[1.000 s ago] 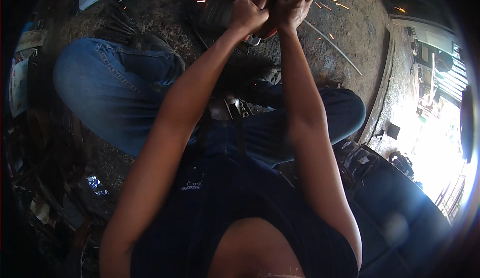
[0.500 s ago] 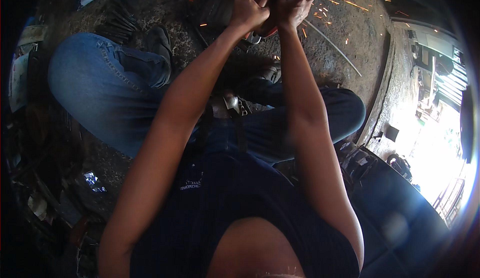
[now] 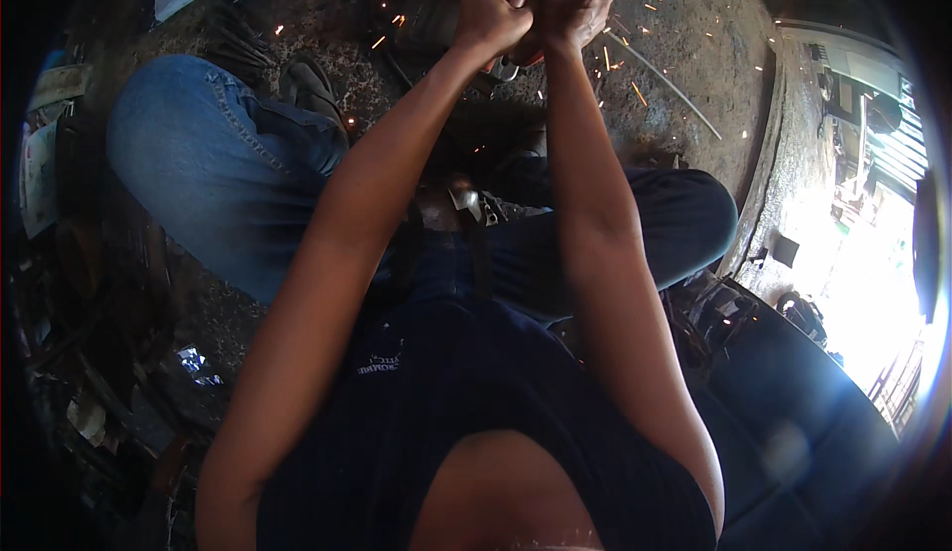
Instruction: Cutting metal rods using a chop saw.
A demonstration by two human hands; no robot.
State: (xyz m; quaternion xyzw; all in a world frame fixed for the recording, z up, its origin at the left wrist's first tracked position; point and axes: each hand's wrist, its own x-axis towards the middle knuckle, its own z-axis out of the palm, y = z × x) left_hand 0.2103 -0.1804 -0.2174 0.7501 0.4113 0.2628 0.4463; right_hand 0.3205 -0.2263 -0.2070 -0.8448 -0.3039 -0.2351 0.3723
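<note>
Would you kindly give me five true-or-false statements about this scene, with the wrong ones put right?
1. The left hand and right hand are close together near the picture's top edge. True.
2. The thin rod lies left of the left hand. False: the thin rod lies on the ground to the right of the right hand.
3. Orange sparks show around the hands. True.
4. The person wears white trousers. False: they are blue jeans.
5. A dark shoe shows left of the left forearm. True.
</note>
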